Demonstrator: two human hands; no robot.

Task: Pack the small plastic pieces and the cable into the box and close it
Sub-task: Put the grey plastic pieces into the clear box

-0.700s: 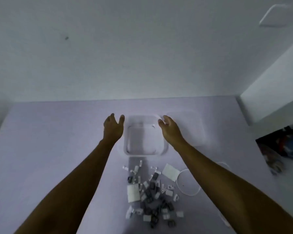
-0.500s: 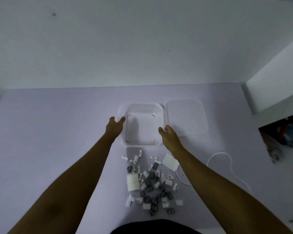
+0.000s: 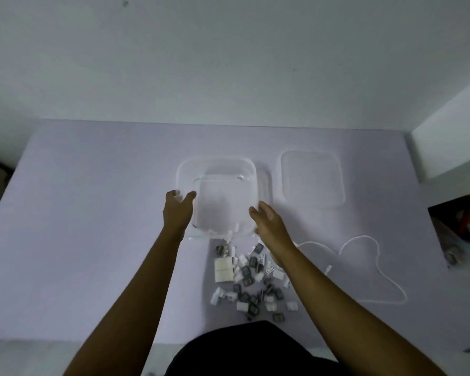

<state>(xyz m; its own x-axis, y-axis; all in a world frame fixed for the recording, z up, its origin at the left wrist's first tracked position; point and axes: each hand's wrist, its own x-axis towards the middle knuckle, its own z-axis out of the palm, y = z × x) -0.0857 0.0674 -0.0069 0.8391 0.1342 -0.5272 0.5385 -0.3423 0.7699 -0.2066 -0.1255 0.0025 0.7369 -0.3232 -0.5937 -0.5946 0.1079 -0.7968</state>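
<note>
A clear plastic box (image 3: 223,169) stands open on the lilac table (image 3: 92,213), blurred by motion, its near edge touching the pile of small pieces. My left hand (image 3: 177,210) grips the box's left wall, thumb inside the rim. At the right wall, my right hand (image 3: 267,222) holds the near corner. The small grey and white plastic pieces (image 3: 251,280) lie heaped just in front of the box, between my forearms. A white cable (image 3: 375,263) loops loosely on the table right of my right arm. To the right of the box lies its clear lid (image 3: 311,177), flat.
A flat white card (image 3: 223,269) sits at the pile's left edge. A white ledge (image 3: 451,147) borders the table's far right corner, with dark clutter (image 3: 461,223) below it. My dark-clothed body (image 3: 244,351) is at the table's near edge.
Both hands have gone from hovering open beside the box to gripping its side walls. The box has shifted toward me, up to the pile of pieces.
</note>
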